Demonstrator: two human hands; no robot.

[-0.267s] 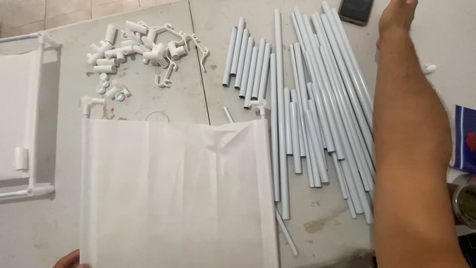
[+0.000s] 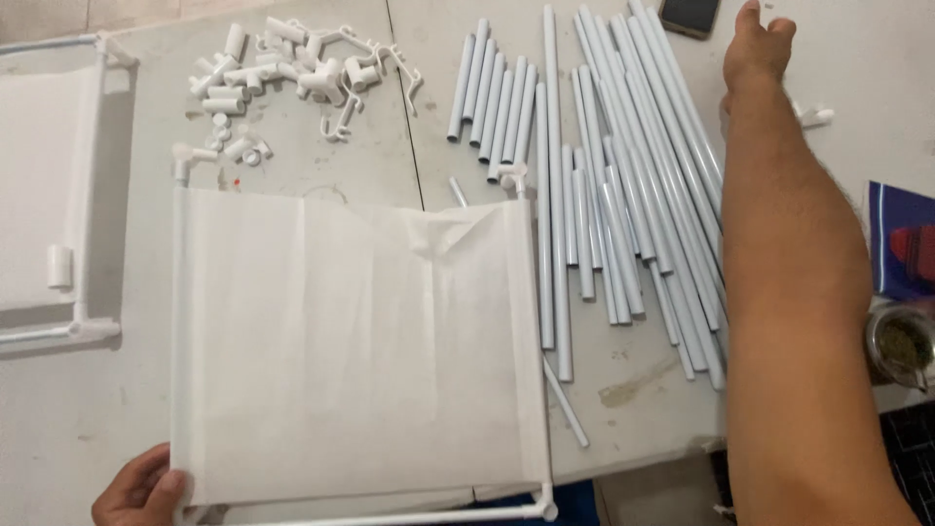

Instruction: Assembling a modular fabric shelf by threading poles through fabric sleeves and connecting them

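My left hand [image 2: 141,487] grips the near left corner of a white fabric panel [image 2: 351,351] stretched on a frame of thin white tubes. My right hand [image 2: 758,44] is stretched far across the table, palm down, its fingers closed near the far ends of the long grey-white tubes [image 2: 623,175]. What the fingers hold, if anything, I cannot tell. The forearm lies over the right side of the tube pile. A heap of small white plastic connectors [image 2: 282,73] sits beyond the panel.
A second fabric-covered frame [image 2: 49,185] lies at the left edge. A dark phone [image 2: 690,15] rests at the far edge near my right hand. A single white connector [image 2: 813,115] lies to its right. A blue package [image 2: 901,239] and a jar [image 2: 901,341] stand at the right.
The view has shifted slightly, so my left hand shows more at the panel's corner. My right arm stays stretched out over the tubes.
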